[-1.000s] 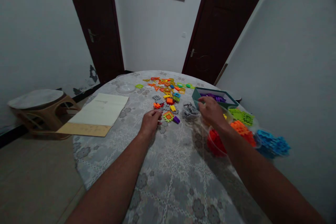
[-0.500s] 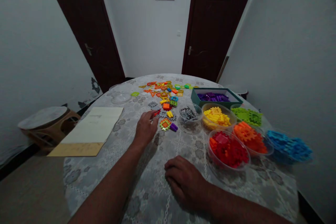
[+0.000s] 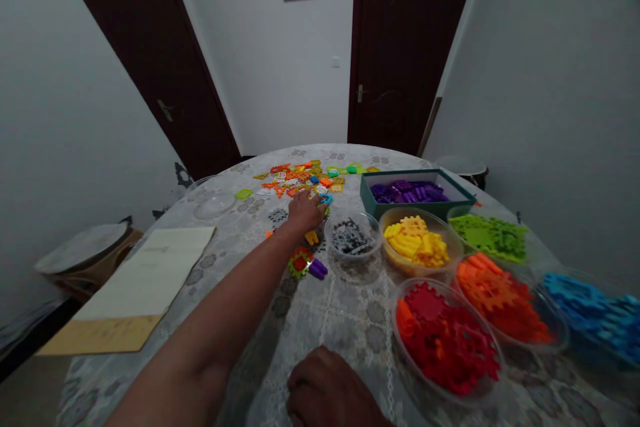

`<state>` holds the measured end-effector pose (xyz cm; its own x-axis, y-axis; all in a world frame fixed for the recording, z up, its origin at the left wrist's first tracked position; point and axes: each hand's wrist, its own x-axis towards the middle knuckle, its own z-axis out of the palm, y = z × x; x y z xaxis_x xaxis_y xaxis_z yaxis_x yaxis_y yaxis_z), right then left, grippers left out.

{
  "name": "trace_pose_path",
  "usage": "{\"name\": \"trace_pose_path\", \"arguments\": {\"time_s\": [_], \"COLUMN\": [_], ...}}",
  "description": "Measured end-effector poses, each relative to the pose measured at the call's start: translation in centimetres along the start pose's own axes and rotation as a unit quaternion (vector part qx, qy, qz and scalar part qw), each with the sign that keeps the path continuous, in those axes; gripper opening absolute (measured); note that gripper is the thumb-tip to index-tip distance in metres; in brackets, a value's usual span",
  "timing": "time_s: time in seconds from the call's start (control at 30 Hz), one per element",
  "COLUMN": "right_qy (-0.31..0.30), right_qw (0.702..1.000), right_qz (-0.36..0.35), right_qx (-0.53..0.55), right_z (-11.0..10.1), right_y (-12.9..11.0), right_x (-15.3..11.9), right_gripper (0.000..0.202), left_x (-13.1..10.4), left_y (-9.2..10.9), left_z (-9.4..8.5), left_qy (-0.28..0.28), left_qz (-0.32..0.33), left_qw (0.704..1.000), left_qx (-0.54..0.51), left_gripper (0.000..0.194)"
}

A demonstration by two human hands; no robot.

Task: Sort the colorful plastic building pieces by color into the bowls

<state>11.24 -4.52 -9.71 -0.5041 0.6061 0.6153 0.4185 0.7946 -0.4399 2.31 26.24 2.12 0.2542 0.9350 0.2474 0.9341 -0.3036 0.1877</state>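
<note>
My left hand [image 3: 306,212] reaches over the near edge of a pile of plastic building pieces [image 3: 300,177]. Its fingers are slightly apart beside a light blue piece [image 3: 326,199]; whether they touch it I cannot tell. Under and around that wrist lie grey pieces [image 3: 278,215] and a yellow piece [image 3: 312,237]. Nearer to me, a green-rimmed orange square piece [image 3: 299,263] lies next to a purple piece [image 3: 318,268]. My right hand [image 3: 333,390] rests on the tablecloth at the bottom, fingers curled in, with nothing visible in them.
Clear tubs hold grey [image 3: 353,237], yellow [image 3: 417,240], red [image 3: 445,340], orange [image 3: 503,293], green [image 3: 490,237] and blue pieces [image 3: 595,310]. A green box [image 3: 369,199] holds purple pieces. At left lie an open paper folder [image 3: 135,273] and a clear lid [image 3: 214,205].
My left hand has moved forward and right, from the red and grey pieces to the pile's near edge. My right hand stays curled on the table; the view has shifted.
</note>
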Motion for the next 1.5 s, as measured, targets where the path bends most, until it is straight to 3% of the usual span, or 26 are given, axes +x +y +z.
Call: {"name": "trace_pose_path", "arguments": {"time_s": [0.13,0.23,0.3,0.37,0.5,0.73,1.0,1.13,1.33,1.5], "right_qy": [0.010,0.078,0.099,0.069,-0.007,0.029,0.032,0.081,0.046,0.021], "right_qw": [0.994,0.978,0.975,0.982,0.997,1.000,0.996,0.995,0.982,0.978], "right_qz": [0.102,0.189,0.197,0.172,0.072,-0.006,0.008,0.056,0.131,0.137], "right_qx": [0.036,0.047,0.038,0.036,0.009,-0.003,0.078,-0.003,-0.129,-0.156], "right_z": [2.4,3.5,3.7,3.4,1.7,-1.1,-4.7,-6.2,-6.1,-5.5], "right_y": [-0.1,-0.9,-1.2,-1.0,-0.3,-1.0,-2.7,-2.8,-2.9,-2.8], "right_x": [-1.0,-1.4,-1.5,-1.5,-1.1,0.3,2.3,2.7,1.9,1.2], "right_gripper": [0.024,0.024,0.022,0.021,0.015,0.019,0.030,0.036,0.049,0.051], "left_x": [2.1,2.7,2.6,2.0,-0.5,-6.4,-12.7,-15.5,-18.9,-19.9], "left_y": [0.1,0.0,0.0,0.0,0.2,0.3,0.9,1.6,2.4,0.8], "left_z": [1.7,2.2,2.2,2.0,1.3,0.1,-0.9,-1.5,-2.8,-3.7], "left_qy": [-0.018,-0.038,-0.047,-0.054,-0.055,-0.026,-0.003,0.003,-0.013,0.005], "left_qz": [-0.028,-0.038,-0.044,-0.052,-0.059,-0.039,-0.030,-0.014,0.036,0.093], "left_qw": [0.999,0.998,0.997,0.997,0.995,0.996,0.997,0.999,0.999,0.984], "left_qx": [0.020,0.026,0.031,0.037,0.057,0.082,0.065,0.047,-0.008,-0.152], "left_gripper": [0.048,0.052,0.055,0.059,0.061,0.060,0.052,0.050,0.041,0.036]}}
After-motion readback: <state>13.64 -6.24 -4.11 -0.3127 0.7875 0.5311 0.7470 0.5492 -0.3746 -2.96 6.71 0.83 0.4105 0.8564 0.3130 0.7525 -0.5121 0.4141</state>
